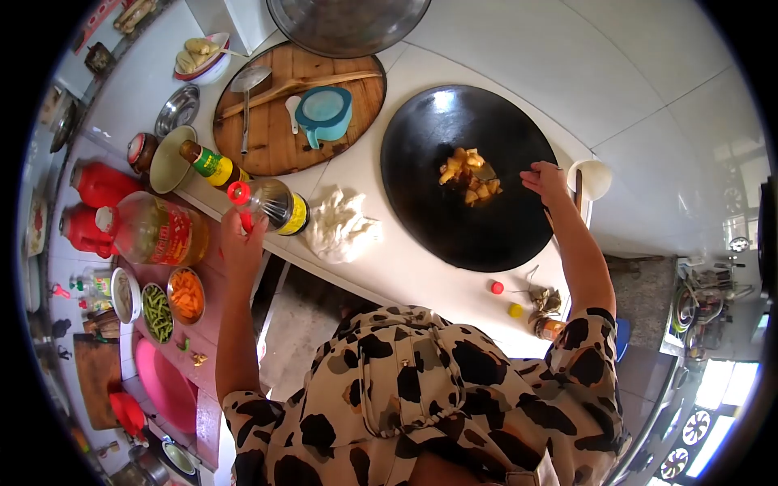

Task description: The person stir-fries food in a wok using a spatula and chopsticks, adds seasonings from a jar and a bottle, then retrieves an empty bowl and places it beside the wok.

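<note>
"What can you see in the head view?"

"A big black wok, just right of the middle. Brown and yellow bits of food sit in it."

"Where is the right hand?"

"Over the wok's right side. Its fingers are curled closed on the thin handle of a metal turner. The flat end is in with the food."

"And the left hand?"

"Left of the middle, right by a dark sauce bottle with a red top. The fingers are bent, and a bit of red shows there. I can't tell how far open they are, or if they hold the bottle."

"What is around it?"

"A crumpled white cloth on the bottle's right. Higher up, a round wooden board has a blue-green jug and a white spoon on it."

"And at the far left?"

"A big oil jug. Below it are orange pieces and green pieces, in two bowls."
</note>
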A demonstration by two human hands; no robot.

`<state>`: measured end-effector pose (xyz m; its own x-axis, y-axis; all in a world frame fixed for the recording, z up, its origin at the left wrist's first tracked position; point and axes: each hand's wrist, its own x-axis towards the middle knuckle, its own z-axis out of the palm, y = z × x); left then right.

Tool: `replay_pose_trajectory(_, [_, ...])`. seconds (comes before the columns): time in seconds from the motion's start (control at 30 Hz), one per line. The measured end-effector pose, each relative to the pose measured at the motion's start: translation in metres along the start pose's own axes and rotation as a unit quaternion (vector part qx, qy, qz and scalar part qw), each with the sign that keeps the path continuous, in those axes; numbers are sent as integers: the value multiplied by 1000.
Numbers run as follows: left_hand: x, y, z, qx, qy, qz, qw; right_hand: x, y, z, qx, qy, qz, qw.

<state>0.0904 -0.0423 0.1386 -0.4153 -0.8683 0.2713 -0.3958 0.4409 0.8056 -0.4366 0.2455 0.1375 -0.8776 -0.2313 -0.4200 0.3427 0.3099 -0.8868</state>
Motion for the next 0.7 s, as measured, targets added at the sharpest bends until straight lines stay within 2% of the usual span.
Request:
replay_pose_trajectory(0.1, [-1,0,-2,23,-1,19,1000,-6,-8,-2,-136,-42,-78,987])
replay_pose_trajectory(0.17, [-2,2,-1,16,1,24,1000,-7,-7,-3,-244,-74,-167,952])
replay_pose_trajectory(0.23, [-4,-2,-1,16,4,22,1000,-5,-1,-3,-352,-103,-275,888])
replay_pose_trajectory(0.33, [-5,-8,2,-10,-2,9,1000,15,44,12,-456,-58,-471,753])
replay_pose_trajectory(0.4, [-7,-7,1,2,-14,13,1000,17,67,25,-541,-78,-451,706])
replay_pose_trajectory(0.43, [-7,-3,-1,27,-24,23,999,7,75,30,-551,-93,-434,707])
replay_pose_trajectory(0.53, [-9,3,-6,62,-28,43,997,-18,80,31,-658,-173,-431,593])
replay_pose_trajectory(0.63, [-11,-1,-5,69,-4,49,996,-17,67,21,-638,-205,-442,596])
replay_pose_trajectory(0.7, [-13,-2,-4,59,4,39,997,-19,57,22,-611,-155,-466,620])
